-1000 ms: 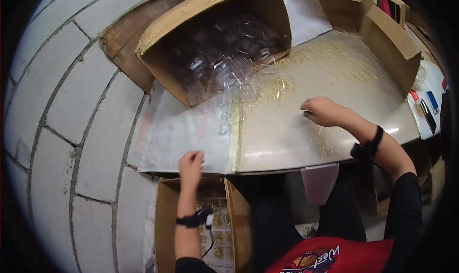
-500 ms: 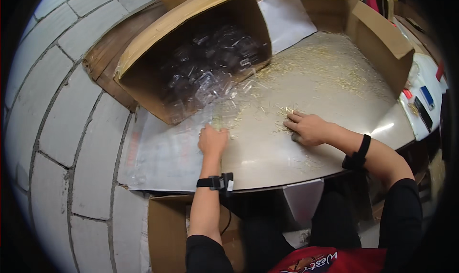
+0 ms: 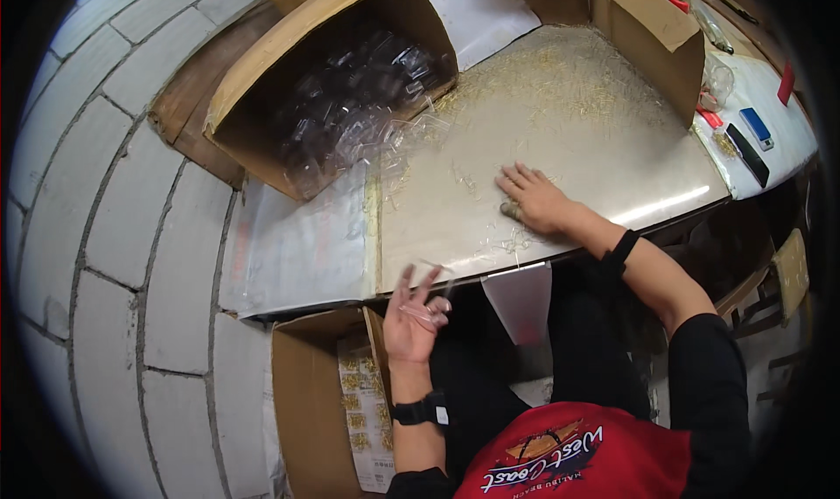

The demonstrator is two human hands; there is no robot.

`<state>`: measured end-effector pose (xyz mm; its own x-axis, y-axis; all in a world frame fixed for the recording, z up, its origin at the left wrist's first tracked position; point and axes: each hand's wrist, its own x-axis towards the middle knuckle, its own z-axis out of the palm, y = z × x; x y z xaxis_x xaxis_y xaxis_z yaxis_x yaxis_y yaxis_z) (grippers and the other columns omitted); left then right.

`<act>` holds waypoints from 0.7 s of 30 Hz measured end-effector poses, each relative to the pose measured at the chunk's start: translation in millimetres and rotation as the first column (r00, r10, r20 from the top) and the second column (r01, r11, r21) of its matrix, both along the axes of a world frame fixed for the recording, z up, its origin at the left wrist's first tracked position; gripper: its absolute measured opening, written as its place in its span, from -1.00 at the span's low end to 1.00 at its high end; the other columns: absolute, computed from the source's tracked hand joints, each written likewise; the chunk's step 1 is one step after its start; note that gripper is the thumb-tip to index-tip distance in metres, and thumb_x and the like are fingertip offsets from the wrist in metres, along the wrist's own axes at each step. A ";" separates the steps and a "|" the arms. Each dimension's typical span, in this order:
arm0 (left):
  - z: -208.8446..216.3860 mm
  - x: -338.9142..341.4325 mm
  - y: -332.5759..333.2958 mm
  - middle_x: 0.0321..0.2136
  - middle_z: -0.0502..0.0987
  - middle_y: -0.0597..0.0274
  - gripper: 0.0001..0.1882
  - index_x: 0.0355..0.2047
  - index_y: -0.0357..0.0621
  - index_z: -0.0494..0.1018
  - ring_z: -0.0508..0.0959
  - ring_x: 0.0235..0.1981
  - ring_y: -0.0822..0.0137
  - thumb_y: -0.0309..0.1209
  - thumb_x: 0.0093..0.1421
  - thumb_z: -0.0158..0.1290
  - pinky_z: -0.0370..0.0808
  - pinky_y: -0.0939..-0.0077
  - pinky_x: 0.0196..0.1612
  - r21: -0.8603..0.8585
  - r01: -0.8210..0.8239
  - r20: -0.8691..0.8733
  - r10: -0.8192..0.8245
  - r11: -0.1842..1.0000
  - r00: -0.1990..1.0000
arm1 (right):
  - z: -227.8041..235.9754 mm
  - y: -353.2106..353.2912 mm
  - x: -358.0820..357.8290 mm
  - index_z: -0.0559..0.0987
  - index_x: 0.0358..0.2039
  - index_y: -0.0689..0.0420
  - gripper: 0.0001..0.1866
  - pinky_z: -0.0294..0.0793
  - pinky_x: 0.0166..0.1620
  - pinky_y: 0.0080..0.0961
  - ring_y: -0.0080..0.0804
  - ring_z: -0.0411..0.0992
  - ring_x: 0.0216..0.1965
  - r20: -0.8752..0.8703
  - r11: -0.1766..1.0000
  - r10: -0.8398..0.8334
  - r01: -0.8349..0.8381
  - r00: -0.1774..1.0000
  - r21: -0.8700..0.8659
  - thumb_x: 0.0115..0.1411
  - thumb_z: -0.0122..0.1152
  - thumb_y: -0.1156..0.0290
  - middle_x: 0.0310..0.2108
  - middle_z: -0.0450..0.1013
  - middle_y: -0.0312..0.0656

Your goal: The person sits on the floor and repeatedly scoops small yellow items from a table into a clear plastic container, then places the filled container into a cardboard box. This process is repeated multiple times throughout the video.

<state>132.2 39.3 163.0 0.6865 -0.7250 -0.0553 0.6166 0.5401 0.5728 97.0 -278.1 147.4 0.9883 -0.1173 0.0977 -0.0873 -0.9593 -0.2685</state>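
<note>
My left hand [image 3: 416, 324] is raised just off the table's front edge, palm turned up and fingers curled round a small clear plastic case [image 3: 426, 310]. On the metal tabletop [image 3: 569, 136], my right hand [image 3: 541, 203] lies with its fingers stretched out. Its thumb looks dark, as if covered. Thin gold-coloured pins [image 3: 516, 239] are scattered between that hand and the front edge; whether any lie under the palm is hidden. A heap of clear plastic cases [image 3: 354, 92] spills from a tipped carton [image 3: 289, 40] onto the table.
Below the table's left side stands an open carton [image 3: 302, 394] holding a white sheet with gold pieces [image 3: 359, 403]. Cardboard walls [image 3: 656, 57] border the table's far right. A blue object [image 3: 756, 128] and a black one [image 3: 746, 155] lie on a side surface. A block wall [image 3: 114, 237] rises at left.
My left hand has come back from the spilled cases toward me, now holding a clear case. My right hand has drawn nearer the front edge, and pins lie there now. The view has shifted.
</note>
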 end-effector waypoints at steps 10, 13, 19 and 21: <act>-99.8 -78.7 60.4 -0.18 0.53 -0.03 -0.54 0.05 -0.16 0.35 0.59 -0.52 0.24 -0.12 0.29 -0.17 0.52 0.58 -0.56 0.706 0.138 -0.075 -0.121 0.695 0.990 | 1.8 -16.7 -27.3 0.37 0.15 -0.04 -0.50 0.07 0.27 -0.27 -0.12 0.11 0.26 0.229 0.933 -0.143 0.054 0.963 0.355 0.26 -0.05 0.03 0.24 0.16 -0.06; -132.8 -100.2 33.6 -0.12 0.51 -0.05 -0.43 0.10 -0.18 0.28 0.61 -0.49 0.21 0.01 0.31 -0.26 0.54 0.50 -0.49 0.746 0.300 -0.176 -0.259 0.595 0.950 | 6.9 37.4 -8.9 0.44 0.09 -0.06 -0.54 0.06 0.26 -0.22 -0.11 0.12 0.25 0.220 0.974 0.077 -0.120 0.972 0.191 0.22 -0.03 0.05 0.21 0.21 -0.06; -147.9 -116.5 -43.4 -0.13 0.51 0.00 -0.36 0.12 -0.22 0.22 0.61 -0.25 0.04 0.09 0.32 -0.33 0.61 0.36 -0.44 0.483 0.293 -0.239 -0.198 0.825 0.951 | -16.2 120.2 -50.4 0.50 -0.12 0.21 -0.61 0.28 0.15 -0.27 -0.07 0.26 0.13 0.500 0.998 -0.060 0.045 0.864 0.043 0.00 0.19 0.38 -0.01 0.38 -0.08; -152.4 -114.7 -45.3 -0.21 0.52 0.05 -0.42 0.05 -0.19 0.27 0.61 -0.30 0.08 0.05 0.33 -0.33 0.63 0.23 -0.47 0.432 0.275 -0.276 -0.165 0.859 0.947 | -4.2 137.8 -72.9 0.50 -0.12 0.21 -0.61 0.31 0.12 -0.29 -0.04 0.27 0.10 0.453 0.996 -0.076 0.045 0.888 0.079 0.00 0.20 0.38 -0.02 0.38 -0.07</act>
<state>17.5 -6.0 10.6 0.4412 -0.7088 -0.5504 0.8277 0.0845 0.5548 24.1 -140.2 143.2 0.8279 -0.1968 0.5252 0.0020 -0.9354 -0.3536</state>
